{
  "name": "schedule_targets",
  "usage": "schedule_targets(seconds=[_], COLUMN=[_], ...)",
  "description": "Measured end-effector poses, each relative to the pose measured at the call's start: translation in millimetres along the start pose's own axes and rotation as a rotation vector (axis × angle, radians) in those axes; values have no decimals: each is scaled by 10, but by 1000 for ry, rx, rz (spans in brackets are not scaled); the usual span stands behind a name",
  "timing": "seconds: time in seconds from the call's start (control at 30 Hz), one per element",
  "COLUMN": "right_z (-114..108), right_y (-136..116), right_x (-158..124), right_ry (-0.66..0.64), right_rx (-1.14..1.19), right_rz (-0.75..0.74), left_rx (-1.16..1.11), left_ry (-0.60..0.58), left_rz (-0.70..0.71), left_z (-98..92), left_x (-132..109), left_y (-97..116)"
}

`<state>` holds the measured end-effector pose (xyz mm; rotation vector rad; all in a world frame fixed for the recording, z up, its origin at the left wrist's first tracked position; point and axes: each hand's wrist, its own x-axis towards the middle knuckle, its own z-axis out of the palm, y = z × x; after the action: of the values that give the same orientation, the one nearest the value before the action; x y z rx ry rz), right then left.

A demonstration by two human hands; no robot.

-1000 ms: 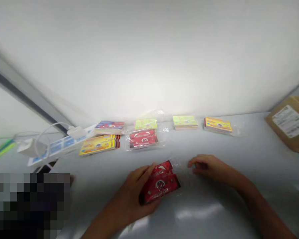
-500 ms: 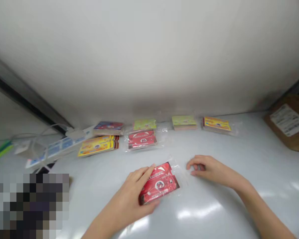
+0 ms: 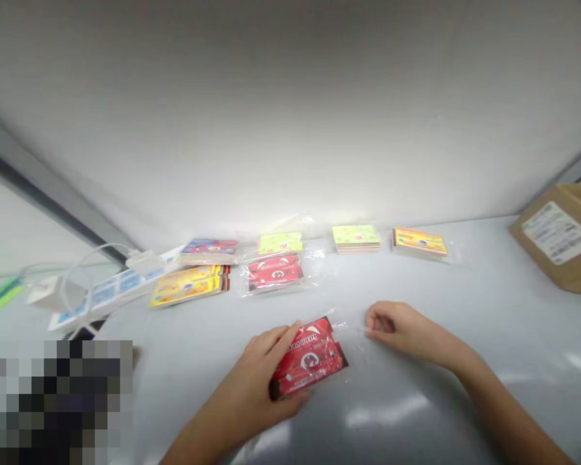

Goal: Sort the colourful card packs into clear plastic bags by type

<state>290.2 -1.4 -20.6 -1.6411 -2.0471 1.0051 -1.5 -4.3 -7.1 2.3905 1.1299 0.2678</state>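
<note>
My left hand is closed around the left end of a red card pack, thumb along its near edge and fingers over the top. The pack is in a clear plastic bag, whose loose end stretches to the right across the table. At that loose end is my right hand, fingers curled and thumb tip brought against them. The film reaches these fingertips and seems pinched there, though the contact is small and blurred.
Along the wall lie a dark blue pack, yellow packs, a bagged red pack, green packs and a bagged orange pack. A power strip with cables lies left. A cardboard box stands right.
The fingers of my right hand have drawn together at the bag's loose end. My left hand and the red pack have stayed in place.
</note>
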Motion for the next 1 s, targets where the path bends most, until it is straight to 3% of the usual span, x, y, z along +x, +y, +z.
schedule_targets(seconds=[0.47,0.73,1.0], right_z=[173,137,164], right_y=[-213,-240,-218], right_x=[16,21,33], right_ry=[20,115,-7], right_rx=[110,142,23], right_rz=[-153,-185,-188], left_rx=[-12,-15,-21], left_ry=[-10,-16,-20], left_rz=[18,27,13], left_z=[6,-2,-10], left_x=[4,10,14], left_y=[4,15,24])
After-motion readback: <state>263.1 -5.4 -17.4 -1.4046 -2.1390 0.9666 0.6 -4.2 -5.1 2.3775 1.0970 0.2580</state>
